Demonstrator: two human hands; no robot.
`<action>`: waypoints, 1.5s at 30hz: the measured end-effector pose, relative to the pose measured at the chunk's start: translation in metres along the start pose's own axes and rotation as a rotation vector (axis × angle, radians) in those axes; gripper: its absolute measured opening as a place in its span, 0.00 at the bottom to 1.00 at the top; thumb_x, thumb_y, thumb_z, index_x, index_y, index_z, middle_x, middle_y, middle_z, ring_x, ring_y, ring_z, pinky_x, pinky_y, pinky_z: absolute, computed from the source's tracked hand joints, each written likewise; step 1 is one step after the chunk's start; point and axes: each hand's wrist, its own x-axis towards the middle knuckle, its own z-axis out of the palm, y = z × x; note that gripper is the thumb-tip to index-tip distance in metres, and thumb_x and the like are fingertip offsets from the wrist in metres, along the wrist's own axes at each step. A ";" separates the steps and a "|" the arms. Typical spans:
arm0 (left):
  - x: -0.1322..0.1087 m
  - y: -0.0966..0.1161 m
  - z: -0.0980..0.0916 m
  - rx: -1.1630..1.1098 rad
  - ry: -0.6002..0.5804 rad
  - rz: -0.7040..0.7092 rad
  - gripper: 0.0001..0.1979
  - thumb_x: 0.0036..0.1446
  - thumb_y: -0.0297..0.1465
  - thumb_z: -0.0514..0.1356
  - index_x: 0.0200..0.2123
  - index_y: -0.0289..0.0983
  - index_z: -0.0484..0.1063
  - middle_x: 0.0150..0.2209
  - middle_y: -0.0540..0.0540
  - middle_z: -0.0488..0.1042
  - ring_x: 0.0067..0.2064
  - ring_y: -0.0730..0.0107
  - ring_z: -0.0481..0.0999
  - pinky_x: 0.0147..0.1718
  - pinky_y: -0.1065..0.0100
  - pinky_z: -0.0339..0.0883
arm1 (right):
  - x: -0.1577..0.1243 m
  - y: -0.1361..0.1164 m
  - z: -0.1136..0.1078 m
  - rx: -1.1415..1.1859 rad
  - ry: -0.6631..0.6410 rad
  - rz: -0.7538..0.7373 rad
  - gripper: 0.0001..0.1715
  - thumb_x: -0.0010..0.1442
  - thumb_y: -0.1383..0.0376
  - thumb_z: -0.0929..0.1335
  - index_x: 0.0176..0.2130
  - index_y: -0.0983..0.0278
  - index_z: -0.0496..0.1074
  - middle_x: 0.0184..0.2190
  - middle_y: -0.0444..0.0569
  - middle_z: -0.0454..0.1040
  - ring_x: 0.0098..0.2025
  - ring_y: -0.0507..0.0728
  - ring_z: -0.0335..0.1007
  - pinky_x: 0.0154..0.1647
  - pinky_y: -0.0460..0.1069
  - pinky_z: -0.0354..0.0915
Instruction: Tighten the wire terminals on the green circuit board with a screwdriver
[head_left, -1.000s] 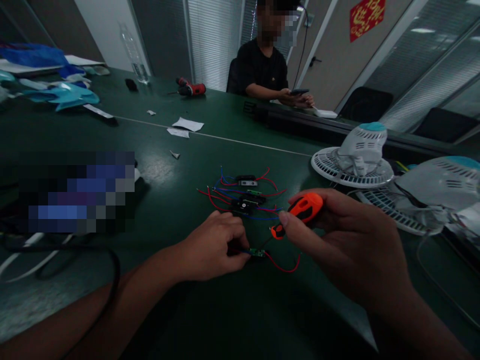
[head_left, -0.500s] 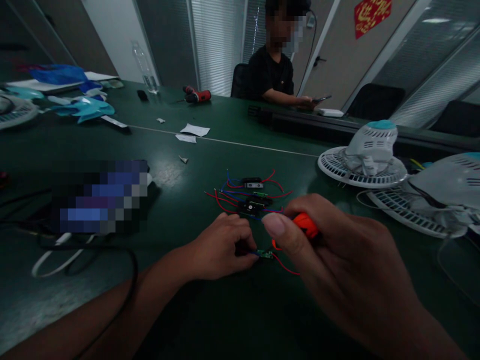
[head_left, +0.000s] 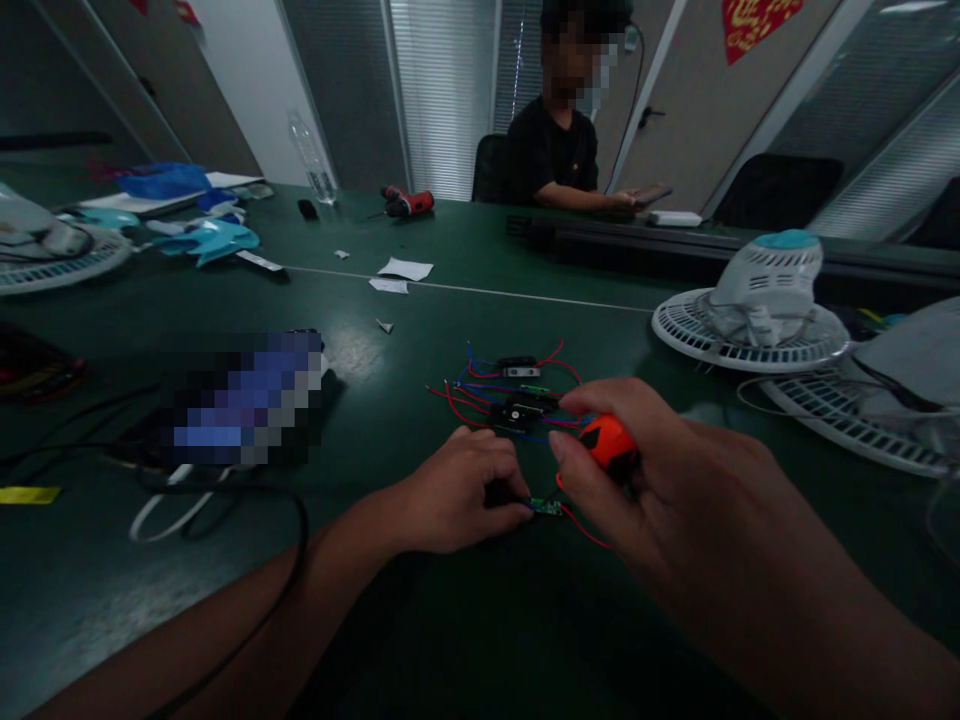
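My left hand [head_left: 469, 492] is closed in a pinch at the left end of a small green circuit board [head_left: 549, 507], low over the table. A red wire [head_left: 585, 528] curves away from the board's right side. My right hand [head_left: 660, 500] grips a screwdriver [head_left: 609, 445] by its orange and black handle. The tip points down toward the board; whether it touches is too dark to tell. Just beyond my hands lie several small black modules, one a black module [head_left: 517, 412] with red and blue wires.
White fan housings stand at the right, including a fan housing [head_left: 772, 295]. At the left lie a lit phone [head_left: 247, 395] and cables. Farther back are a red drill [head_left: 409, 203], a plastic bottle [head_left: 311, 160] and paper scraps [head_left: 405, 269]. A person [head_left: 559, 150] sits across the table.
The whole view has shifted, so things appear farther right. The screwdriver handle is turned slightly between my right fingers. My left hand keeps its pinch on the circuit board.
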 end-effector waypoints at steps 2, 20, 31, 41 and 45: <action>0.000 0.001 0.000 0.027 -0.007 -0.008 0.05 0.58 0.31 0.65 0.39 0.39 0.77 0.37 0.49 0.77 0.42 0.63 0.74 0.46 0.59 0.62 | 0.000 0.001 -0.001 0.045 -0.023 -0.002 0.05 0.61 0.66 0.68 0.39 0.64 0.69 0.23 0.41 0.73 0.21 0.53 0.70 0.16 0.45 0.54; -0.002 0.002 -0.004 0.034 -0.045 0.020 0.03 0.60 0.30 0.61 0.38 0.37 0.73 0.35 0.47 0.74 0.44 0.58 0.73 0.48 0.53 0.64 | 0.005 0.001 0.000 -0.023 -0.037 0.068 0.07 0.62 0.62 0.68 0.36 0.64 0.67 0.18 0.39 0.69 0.14 0.52 0.63 0.17 0.48 0.50; 0.000 0.006 -0.006 0.027 -0.092 0.017 0.06 0.62 0.29 0.59 0.40 0.36 0.74 0.41 0.44 0.76 0.44 0.59 0.74 0.48 0.54 0.65 | 0.006 0.008 -0.009 0.039 -0.128 0.052 0.05 0.64 0.64 0.65 0.38 0.64 0.65 0.20 0.39 0.69 0.17 0.51 0.62 0.15 0.47 0.48; 0.001 0.007 -0.006 0.037 -0.079 -0.015 0.06 0.61 0.29 0.59 0.39 0.36 0.75 0.40 0.44 0.76 0.42 0.61 0.74 0.47 0.55 0.69 | 0.007 0.008 -0.014 0.128 -0.232 0.074 0.05 0.66 0.62 0.63 0.40 0.61 0.65 0.23 0.39 0.71 0.21 0.50 0.64 0.20 0.47 0.49; 0.002 0.007 -0.004 0.023 -0.055 -0.035 0.05 0.59 0.30 0.61 0.39 0.36 0.75 0.37 0.46 0.76 0.41 0.61 0.74 0.45 0.57 0.70 | 0.006 0.007 -0.014 0.057 -0.196 0.106 0.13 0.67 0.55 0.62 0.35 0.59 0.66 0.21 0.39 0.66 0.21 0.51 0.59 0.22 0.48 0.47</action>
